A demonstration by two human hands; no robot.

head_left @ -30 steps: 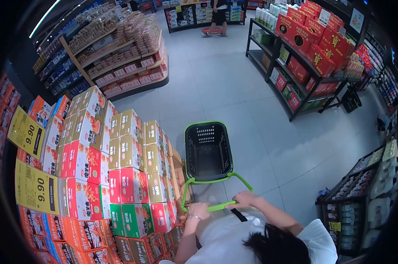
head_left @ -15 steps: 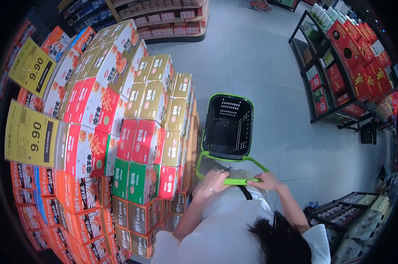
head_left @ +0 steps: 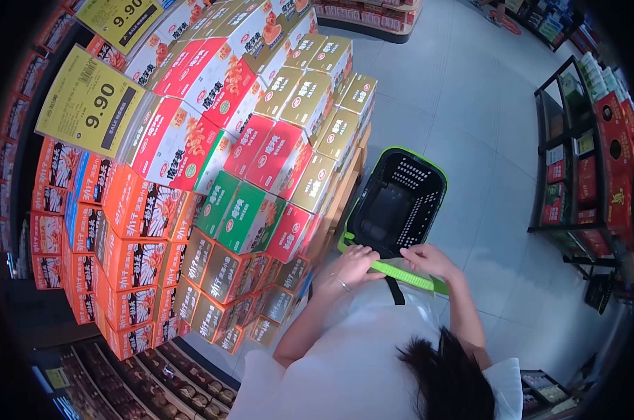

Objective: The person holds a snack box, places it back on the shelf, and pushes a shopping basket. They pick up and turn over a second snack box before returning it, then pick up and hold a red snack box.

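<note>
A black shopping basket (head_left: 394, 203) with a green rim hangs in front of my body; its inside shows no goods. My left hand (head_left: 355, 266), with a thin bracelet at the wrist, is closed around the left part of the green basket handle (head_left: 418, 278). Over the right part of that handle is my right hand (head_left: 429, 259), its fingers curled in and thumb near the fingertips, off the grip, by the basket's near edge. I see nothing between those fingers.
Stacked snack boxes (head_left: 261, 154) in gold, red, green and orange rise close on my left. Yellow price signs (head_left: 93, 105) stick out from them. A black shelf rack (head_left: 562, 161) with red boxes stands on the right, across the grey tiled floor (head_left: 464, 140).
My view has turned, shifting the boxes right and the basket right and slightly tilted. My right hand has come off the handle's grip and moved up; my left still holds it.
</note>
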